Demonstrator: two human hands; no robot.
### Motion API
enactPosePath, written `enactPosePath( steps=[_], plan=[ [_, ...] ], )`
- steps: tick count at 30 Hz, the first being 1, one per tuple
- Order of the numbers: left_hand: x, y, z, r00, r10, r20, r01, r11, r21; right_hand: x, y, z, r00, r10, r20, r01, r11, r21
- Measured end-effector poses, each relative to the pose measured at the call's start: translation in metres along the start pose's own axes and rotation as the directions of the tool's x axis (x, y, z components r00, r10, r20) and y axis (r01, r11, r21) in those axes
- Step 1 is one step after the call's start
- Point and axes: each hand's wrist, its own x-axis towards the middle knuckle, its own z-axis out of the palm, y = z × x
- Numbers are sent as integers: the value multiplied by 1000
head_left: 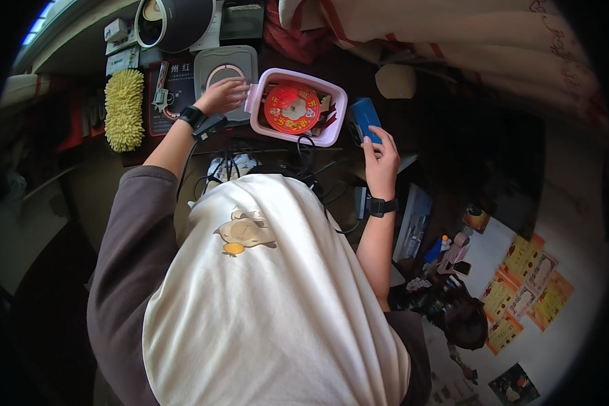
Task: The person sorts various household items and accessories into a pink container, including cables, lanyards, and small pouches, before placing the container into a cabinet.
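Observation:
A pale pink plastic basket (340, 101) stands on the dark table in front of me. Inside lies a round red decorated tin or box (292, 125) with smaller items around it. My left hand (223, 96) is at the basket's left side, fingers stretched toward its rim and handle, over a grey square lid with a ring (206, 64). It holds nothing that I can see. To the right of the basket, my right hand (383, 159) grips the near end of a blue box (364, 115) between thumb and fingers; the box is tilted.
A yellow fluffy duster head (124, 111) and a toy revolver (161, 88) lie at the left. Farther back stands a dark rounded appliance (183, 24). Black cables (308, 152) hang near the table's front edge. A beige rounded object (396, 81) sits right of the basket; a dark screen (501, 169) stands farther right.

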Motion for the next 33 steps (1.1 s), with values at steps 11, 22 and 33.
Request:
enactPosePath(
  steps=[11,22,33],
  plan=[
    [-50,-45,-38,494,-161,-854,647,725,237,-6,1,4,992,110,66,-107,993,-51],
    [-43,-3,-43,595,-423,-683,435,885,-169,-5,3,8,994,104,36,-103,995,-16],
    [-93,73,-31,536,-272,-799,251,955,-157,17,-21,17,978,31,206,-58,990,129]
  ],
)
